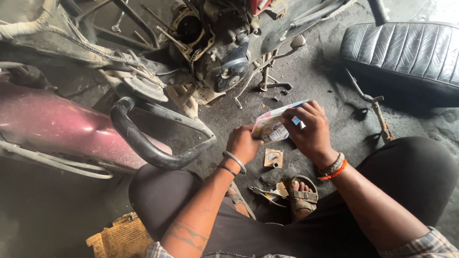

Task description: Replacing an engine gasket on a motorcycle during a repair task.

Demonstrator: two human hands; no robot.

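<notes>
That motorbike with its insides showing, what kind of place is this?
Probably a motorbike repair shop: a stripped engine, a removed seat on the grimy floor and pliers by the person's feet.

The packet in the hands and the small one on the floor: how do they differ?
The pink-and-white packet is larger and gripped by the left hand and right hand; the small tan packet lies flat on the floor, untouched. The held packet is tilted, the floor one is not. Both look like small parts packaging.
</notes>
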